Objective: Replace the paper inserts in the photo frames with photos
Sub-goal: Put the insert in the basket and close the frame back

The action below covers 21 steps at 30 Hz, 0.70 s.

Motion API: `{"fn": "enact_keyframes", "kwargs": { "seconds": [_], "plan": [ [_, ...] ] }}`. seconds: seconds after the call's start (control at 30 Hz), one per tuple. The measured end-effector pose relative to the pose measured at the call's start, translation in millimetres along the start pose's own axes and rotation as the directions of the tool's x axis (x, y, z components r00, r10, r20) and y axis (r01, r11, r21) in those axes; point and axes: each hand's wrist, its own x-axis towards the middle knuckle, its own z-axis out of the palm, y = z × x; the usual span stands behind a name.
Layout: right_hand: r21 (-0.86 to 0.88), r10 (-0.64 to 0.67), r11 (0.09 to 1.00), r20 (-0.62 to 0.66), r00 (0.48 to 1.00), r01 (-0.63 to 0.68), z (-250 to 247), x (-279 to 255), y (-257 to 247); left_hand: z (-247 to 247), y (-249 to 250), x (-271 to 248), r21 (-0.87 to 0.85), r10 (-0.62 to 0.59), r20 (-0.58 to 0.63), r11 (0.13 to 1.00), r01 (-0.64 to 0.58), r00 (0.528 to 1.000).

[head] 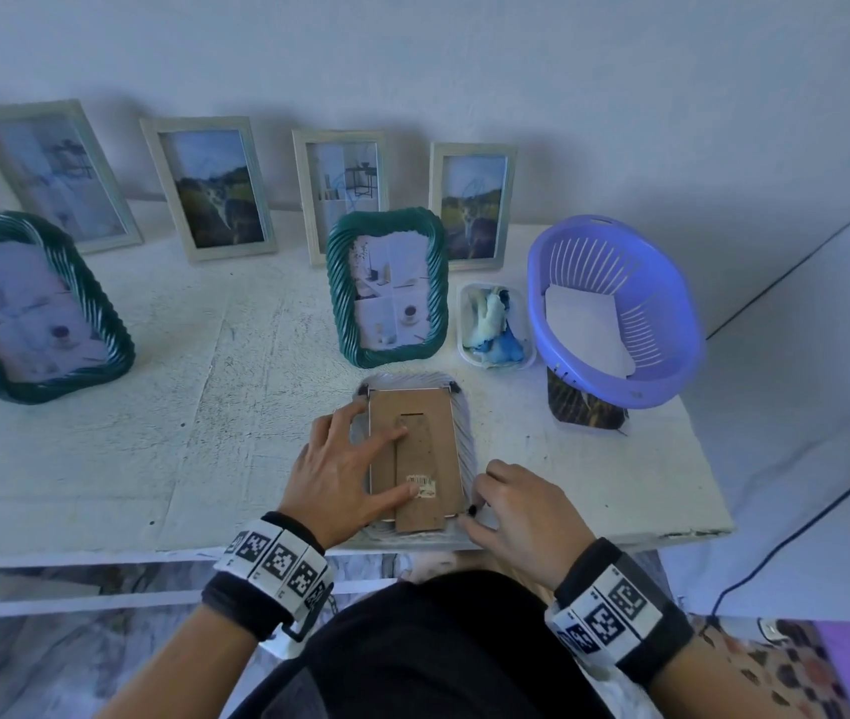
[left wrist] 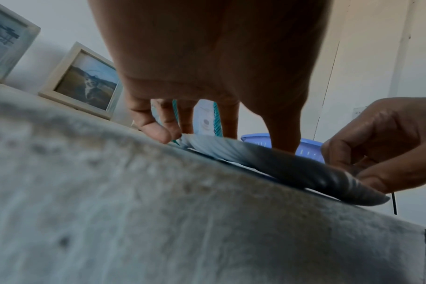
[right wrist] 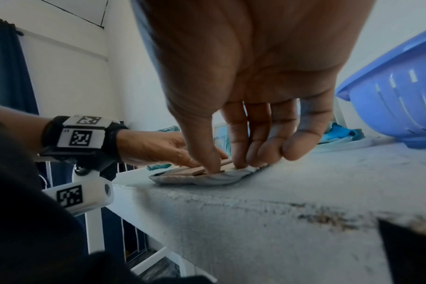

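A pale ribbed photo frame (head: pixel 467 433) lies face down near the front edge of the white table (head: pixel 153 459). Its brown backing board (head: pixel 433 417), with the stand folded flat, faces up. My left hand (head: pixel 376 461) rests on the board with fingers spread and straight, thumb near a barcode sticker (head: pixel 421 481). My right hand (head: pixel 474 503) has its fingers curled at the frame's near right corner, where thumb and forefinger pinch a small black clip (head: pixel 471 509). The right wrist view shows my right hand (right wrist: pixel 231 165) on the frame (right wrist: pixel 207 179). The frame's rim (left wrist: pixel 268 159) fills the left wrist view.
A green ribbed frame (head: pixel 389 288) stands just behind; another (head: pixel 23 308) stands far left. Several pale frames (head: pixel 210 189) lean on the wall. A purple basket (head: pixel 614 308) holds white paper and rests on a dark photo (head: pixel 583 407). Beside it is a tub of cloths (head: pixel 495 324).
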Motion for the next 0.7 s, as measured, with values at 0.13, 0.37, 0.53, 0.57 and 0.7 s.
{"fn": "enact_keyframes", "kwargs": {
  "seconds": [0.13, 0.37, 0.53, 0.57, 0.7],
  "plan": [
    [0.013, 0.035, 0.999, -0.013, 0.999, -0.035, 1.9, 0.4, -5.9, 0.7, -1.0, 0.6, -0.013, -0.011, 0.003, 1.0, 0.011, 1.0],
    [0.08, 0.074, 0.994, -0.001, 0.997, -0.073, 3.4, 0.9, -4.9, 1.7, -2.3, 0.6, -0.023, -0.007, -0.011, 1.0, 0.006, 1.0],
    [0.1, 0.014, 0.995, 0.015, 1.0, -0.016, 5.0, 1.3, -3.5, 1.4, -2.5, 0.7, -0.021, -0.001, -0.007, 1.0, 0.001, 1.0],
    [0.104, 0.025, 0.994, 0.01, 1.0, -0.026, 4.5, 0.6, -1.9, 1.6, -2.8, 0.4, -0.024, -0.001, -0.008, 1.0, 0.001, 1.0],
    [0.138, 0.015, 0.99, 0.002, 1.0, -0.015, 5.3, -1.8, 2.6, 3.1, -3.0, 0.2, -0.028, -0.003, -0.017, 1.0, 0.003, 1.0]
  ]
}}
